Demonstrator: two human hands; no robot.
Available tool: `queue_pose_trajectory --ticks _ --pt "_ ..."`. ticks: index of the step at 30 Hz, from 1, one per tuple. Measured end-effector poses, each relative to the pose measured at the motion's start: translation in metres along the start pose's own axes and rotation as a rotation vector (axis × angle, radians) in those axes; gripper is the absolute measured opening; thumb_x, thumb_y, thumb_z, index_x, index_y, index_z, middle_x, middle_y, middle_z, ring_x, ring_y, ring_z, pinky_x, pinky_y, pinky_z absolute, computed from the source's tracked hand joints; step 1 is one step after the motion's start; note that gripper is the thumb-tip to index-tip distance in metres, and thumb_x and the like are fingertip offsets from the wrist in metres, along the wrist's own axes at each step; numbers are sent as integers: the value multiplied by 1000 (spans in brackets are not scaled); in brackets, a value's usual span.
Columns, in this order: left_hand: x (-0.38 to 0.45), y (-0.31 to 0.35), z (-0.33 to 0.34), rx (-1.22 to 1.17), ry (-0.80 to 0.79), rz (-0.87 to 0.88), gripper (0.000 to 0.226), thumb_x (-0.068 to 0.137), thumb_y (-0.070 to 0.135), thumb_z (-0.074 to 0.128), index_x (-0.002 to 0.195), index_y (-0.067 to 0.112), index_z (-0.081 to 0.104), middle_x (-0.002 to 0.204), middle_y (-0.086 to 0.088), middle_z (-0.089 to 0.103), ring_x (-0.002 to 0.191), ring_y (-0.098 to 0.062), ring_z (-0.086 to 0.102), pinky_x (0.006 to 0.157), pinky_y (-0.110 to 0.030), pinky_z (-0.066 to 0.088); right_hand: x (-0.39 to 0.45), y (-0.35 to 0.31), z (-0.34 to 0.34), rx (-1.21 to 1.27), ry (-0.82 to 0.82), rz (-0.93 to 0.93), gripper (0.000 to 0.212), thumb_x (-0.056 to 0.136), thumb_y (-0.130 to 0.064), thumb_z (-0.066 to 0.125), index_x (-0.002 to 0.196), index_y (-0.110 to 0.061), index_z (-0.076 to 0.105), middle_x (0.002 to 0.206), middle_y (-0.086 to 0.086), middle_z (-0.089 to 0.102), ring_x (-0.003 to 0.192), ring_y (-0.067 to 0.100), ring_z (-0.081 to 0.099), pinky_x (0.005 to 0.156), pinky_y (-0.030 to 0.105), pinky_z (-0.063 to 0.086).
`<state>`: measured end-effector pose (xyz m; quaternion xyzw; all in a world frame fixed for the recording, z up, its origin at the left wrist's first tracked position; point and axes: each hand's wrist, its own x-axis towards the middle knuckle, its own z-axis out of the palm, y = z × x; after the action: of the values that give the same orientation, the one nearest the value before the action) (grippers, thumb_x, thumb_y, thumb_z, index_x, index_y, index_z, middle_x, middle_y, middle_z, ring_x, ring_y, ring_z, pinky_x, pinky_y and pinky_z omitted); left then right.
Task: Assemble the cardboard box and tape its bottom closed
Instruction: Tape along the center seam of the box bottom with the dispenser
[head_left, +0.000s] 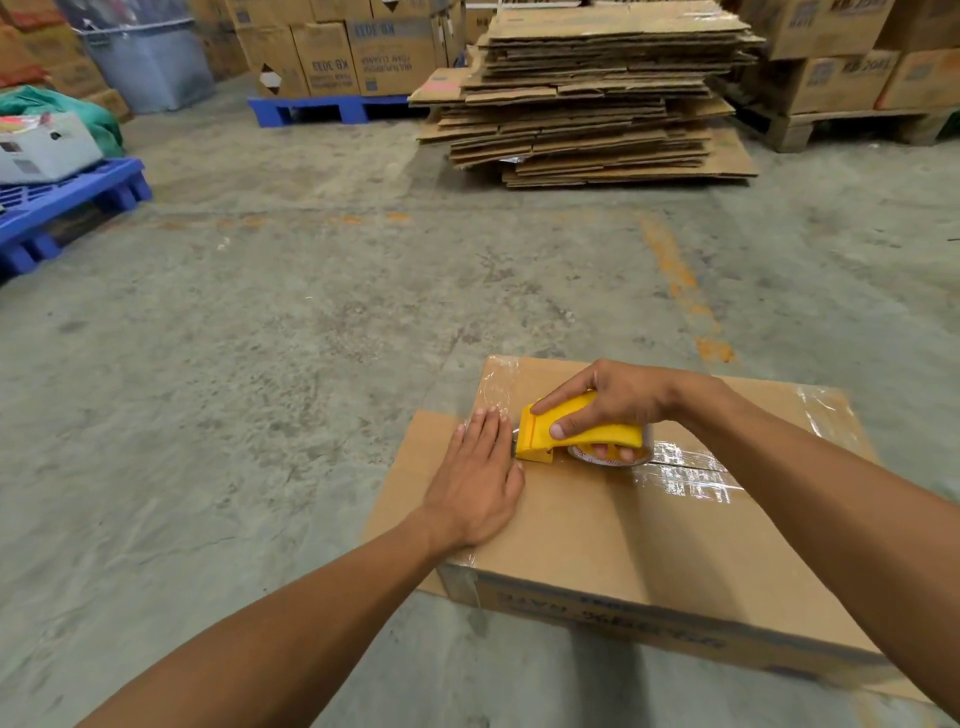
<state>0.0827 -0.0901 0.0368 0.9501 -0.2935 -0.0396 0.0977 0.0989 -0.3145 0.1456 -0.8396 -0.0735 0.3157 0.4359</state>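
Note:
A brown cardboard box (597, 530) lies on the concrete floor with its closed flaps facing up. Clear tape (685, 475) runs along the middle seam from the right edge toward the left. My right hand (608, 400) grips a yellow tape dispenser (571, 428) that rests on the seam near the box's left end. My left hand (480, 478) lies flat, fingers together, on the flap just left of the dispenser's blade. More clear tape shows on the far left corner (496, 387) and the far right corner (826, 410).
A tall stack of flattened cardboard (597, 98) stands ahead. Blue pallets sit at the left (67, 197) and far back (322, 109), the latter loaded with printed cartons (353, 52). A wooden pallet with cartons (841, 78) is at the far right. Open concrete floor (311, 338) lies between.

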Motion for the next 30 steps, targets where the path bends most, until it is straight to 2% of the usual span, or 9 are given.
queue_pose_trajectory --ticks 2,6,9,11,14,16,20,25,30 --pt "-1 -3 4 8 3 6 69 99 45 13 156 7 -1 164 -10 -5 151 -21 -11 122 -38 -7 -1 0 -3 5 -47 13 45 85 -15 73 128 -24 63 63 17 68 43 23 58 46 30 53" --pt "-1 -2 6 11 11 14 69 99 48 9 156 11 -2 165 -7 -6 151 -18 -11 123 -38 -3 -4 1 -10 -92 -11 32 39 79 -30 79 116 -40 70 109 20 71 74 40 68 75 43 59" --pt "-2 0 6 9 9 21 75 95 54 4 156 11 -2 165 -5 -7 151 -16 -11 122 -35 -4 -19 10 -18 2 -61 77 43 80 -24 78 120 -35 69 97 18 70 52 31 59 46 31 55" --pt "-3 -2 6 16 0 22 77 93 56 3 156 12 -1 164 -4 -8 150 -15 -12 122 -34 -5 -37 24 -32 -29 -65 115 41 80 -24 78 119 -35 70 94 21 70 47 25 54 44 29 53" --pt "-3 -2 7 0 -21 30 73 97 55 6 156 13 -3 164 -3 -10 150 -14 -13 122 -34 -5 -70 57 -55 -81 -23 180 43 72 -37 83 114 -40 71 112 27 68 75 45 63 74 60 56" --pt "-1 1 3 16 -34 26 74 96 55 5 156 12 -3 164 -5 -9 150 -16 -12 122 -36 -6 -86 73 -62 -79 18 205 49 66 -43 85 113 -41 72 116 16 70 104 55 58 90 67 47" --pt "4 23 -11 177 -78 16 78 95 57 5 156 10 -4 164 -11 -10 151 -27 -12 119 -46 -13 -91 72 -57 -110 83 202 37 73 -33 83 108 -41 75 106 -4 75 98 21 68 90 37 54" --pt "37 96 7 125 -116 220 79 97 58 20 156 12 -3 165 -6 -6 151 -23 -12 121 -48 -6 -91 69 -55 -105 94 212 37 74 -33 82 110 -40 74 112 -1 74 95 17 66 89 39 54" --pt "46 81 21 129 -97 230 81 90 69 8 156 24 -6 164 6 -10 150 -18 -16 122 -41 -4 -83 68 -46 -98 91 193 38 76 -31 81 112 -34 74 103 -5 74 85 9 66 79 27 55"
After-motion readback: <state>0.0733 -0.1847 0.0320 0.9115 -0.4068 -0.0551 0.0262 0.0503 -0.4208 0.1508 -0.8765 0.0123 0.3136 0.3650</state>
